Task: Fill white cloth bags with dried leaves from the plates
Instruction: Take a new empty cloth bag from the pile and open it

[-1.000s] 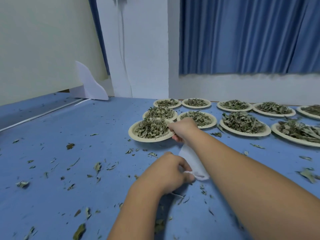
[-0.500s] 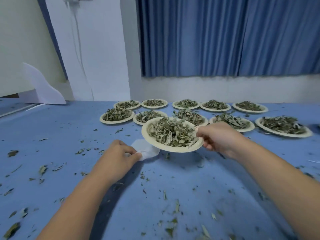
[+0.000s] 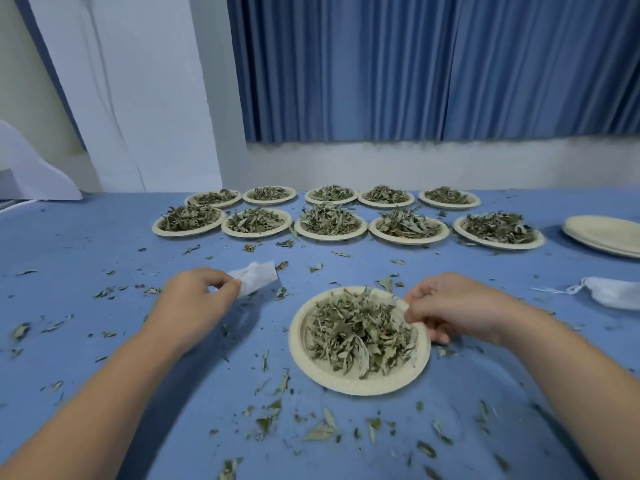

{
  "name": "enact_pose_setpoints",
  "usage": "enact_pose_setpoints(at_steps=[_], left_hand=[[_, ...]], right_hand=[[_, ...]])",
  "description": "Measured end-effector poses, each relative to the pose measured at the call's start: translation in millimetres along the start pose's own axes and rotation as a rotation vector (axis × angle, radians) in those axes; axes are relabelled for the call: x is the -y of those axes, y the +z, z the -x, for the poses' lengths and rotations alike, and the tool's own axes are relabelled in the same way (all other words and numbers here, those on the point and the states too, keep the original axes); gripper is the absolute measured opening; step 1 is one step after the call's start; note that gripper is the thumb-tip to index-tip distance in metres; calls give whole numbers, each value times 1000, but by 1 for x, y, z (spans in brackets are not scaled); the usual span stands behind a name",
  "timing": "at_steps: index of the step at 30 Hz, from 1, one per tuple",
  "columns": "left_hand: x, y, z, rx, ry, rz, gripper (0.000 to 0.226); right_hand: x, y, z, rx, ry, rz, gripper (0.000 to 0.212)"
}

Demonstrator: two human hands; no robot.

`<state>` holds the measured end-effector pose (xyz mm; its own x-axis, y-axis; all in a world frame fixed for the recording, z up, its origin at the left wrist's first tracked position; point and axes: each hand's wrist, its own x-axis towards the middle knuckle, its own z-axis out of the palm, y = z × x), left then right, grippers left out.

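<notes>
Blue table (image 3: pixel 104 244), leaf-heaped plate (image 3: pixel 346 384)

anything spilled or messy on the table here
Yes. Loose dried leaf bits are scattered over the blue table, thickest near the front edge and around the near plate, off any plate. The ten far plates sit in two tidy rows.
</notes>
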<state>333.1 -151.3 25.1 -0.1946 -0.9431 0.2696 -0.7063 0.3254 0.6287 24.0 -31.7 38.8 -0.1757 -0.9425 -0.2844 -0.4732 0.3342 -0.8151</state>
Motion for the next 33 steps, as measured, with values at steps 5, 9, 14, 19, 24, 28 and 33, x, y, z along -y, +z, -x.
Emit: enact_pose_setpoints(at_steps=[5,9,14,19,24,28,33], left_hand=[[-27,4,1,-71,-5,52,23],[-55,18,-8,-53,24,76,22],[-63,39,-13,-54,47,95,19],[-54,42,-9,-104,46,198,22],[-47,41,-9,-118,44,194,19],[-47,41,-9,-119,40,184,18],[-50,44,-6,-76,60,199,16]], right_hand=[[0,-6,0,47,7,16,20],[-3,-9,-1,-15,11,67,20],[1,-2,0,-394,-133,186,14],[23,9,-8,-508,-408,220,13],[50,1,-35,-195,-275,357,26],[48,5,-47,16,-199,369,41],[37,4,-50,55,-234,320,34]])
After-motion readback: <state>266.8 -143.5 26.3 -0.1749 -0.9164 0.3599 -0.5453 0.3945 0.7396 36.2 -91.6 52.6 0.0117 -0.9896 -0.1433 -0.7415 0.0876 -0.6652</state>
